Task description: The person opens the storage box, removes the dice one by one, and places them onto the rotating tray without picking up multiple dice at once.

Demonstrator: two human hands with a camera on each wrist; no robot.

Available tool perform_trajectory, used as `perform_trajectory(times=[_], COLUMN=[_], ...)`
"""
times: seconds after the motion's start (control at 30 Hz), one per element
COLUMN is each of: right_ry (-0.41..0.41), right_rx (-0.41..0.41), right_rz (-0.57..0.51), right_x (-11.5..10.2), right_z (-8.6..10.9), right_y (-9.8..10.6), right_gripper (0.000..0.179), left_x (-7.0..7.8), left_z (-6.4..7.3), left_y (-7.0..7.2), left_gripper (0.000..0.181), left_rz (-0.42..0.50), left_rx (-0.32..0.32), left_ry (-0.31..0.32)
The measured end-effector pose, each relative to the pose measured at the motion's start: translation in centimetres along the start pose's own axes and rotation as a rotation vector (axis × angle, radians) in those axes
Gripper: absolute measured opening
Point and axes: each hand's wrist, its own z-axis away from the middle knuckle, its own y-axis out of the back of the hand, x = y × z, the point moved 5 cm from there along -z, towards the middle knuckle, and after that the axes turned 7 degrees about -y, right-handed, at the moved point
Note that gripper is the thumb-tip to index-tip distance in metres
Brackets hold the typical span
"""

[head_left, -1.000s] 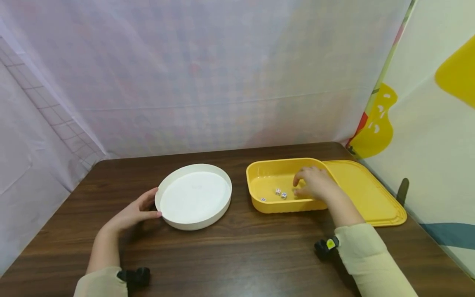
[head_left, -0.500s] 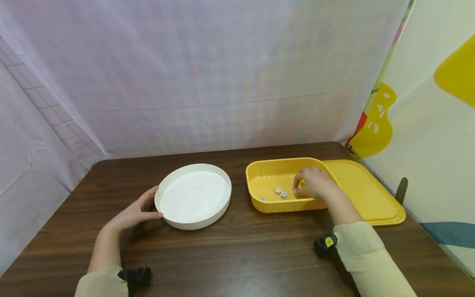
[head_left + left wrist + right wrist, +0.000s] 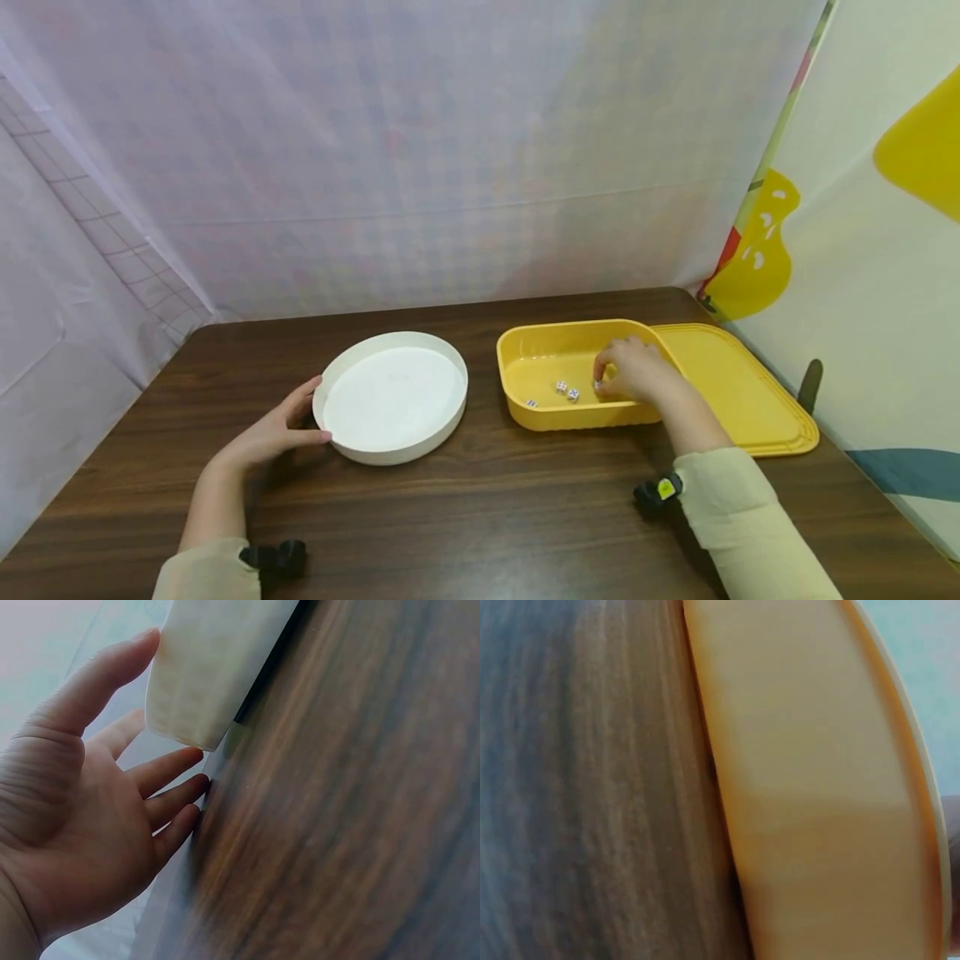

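Observation:
My left hand [image 3: 267, 431] rests at the left rim of a round white tray [image 3: 397, 398], thumb and fingers spread and lightly touching it. In the left wrist view the fingers [image 3: 169, 771] are mostly straight beside the pale tray wall [image 3: 206, 675]. Inside a yellow rectangular container [image 3: 581, 419], my right hand [image 3: 636, 369] pinches a small white die [image 3: 597, 385] between thumb and fingertips, low near the floor. Nearby lie two dice with coloured pips, one die [image 3: 561, 387] and another die [image 3: 573, 395]. A third die [image 3: 532, 404] is partly hidden by the front wall.
A flat yellow lid [image 3: 738, 387] lies on the dark wooden table [image 3: 480, 517], right of the container and partly behind it. A pale curtain [image 3: 420, 167] hangs at the back, and a printed cloth [image 3: 862, 292] borders the right edge. The container's outer wall [image 3: 825, 787] fills much of the right wrist view.
The right hand's thumb and fingertips have come together on a die on the container floor. The left hand and the white tray have stayed nearly still.

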Motion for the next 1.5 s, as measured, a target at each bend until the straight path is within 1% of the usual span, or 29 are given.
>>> perform_trajectory(times=[0.27, 0.5, 0.63, 0.77, 0.97, 1.27, 1.5], right_ry=[0.010, 0.023, 0.024, 0.035, 0.060, 0.093, 0.114], right_rx=[0.043, 0.068, 0.078, 0.096, 0.110, 0.155, 0.170], right_rz=[0.018, 0.015, 0.006, 0.005, 0.014, 0.036, 0.044], right_x=[-0.2, -0.9, -1.2, -1.7, -2.7, -4.1, -5.3], right_z=[0.2, 0.3, 0.4, 0.6, 1.1, 1.6, 2.0], right_y=[1.1, 1.7, 2.0, 2.4, 3.1, 3.9, 4.5], right_gripper=[0.005, 0.007, 0.008, 0.008, 0.007, 0.009, 0.007], left_x=[-0.1, -0.1, -0.1, -0.1, -0.1, 0.0, 0.0], left_z=[0.1, 0.0, 0.0, 0.0, 0.0, 0.1, -0.1], left_y=[0.1, 0.2, 0.1, 0.1, 0.1, 0.1, -0.1], left_gripper=[0.097, 0.097, 0.098, 0.100, 0.103, 0.102, 0.101], left_rz=[-0.046, -0.052, -0.043, -0.027, -0.028, -0.038, -0.019], left_rx=[0.005, 0.008, 0.007, 0.007, 0.007, 0.013, 0.009], left_ry=[0.019, 0.008, 0.003, 0.013, 0.024, 0.023, 0.010])
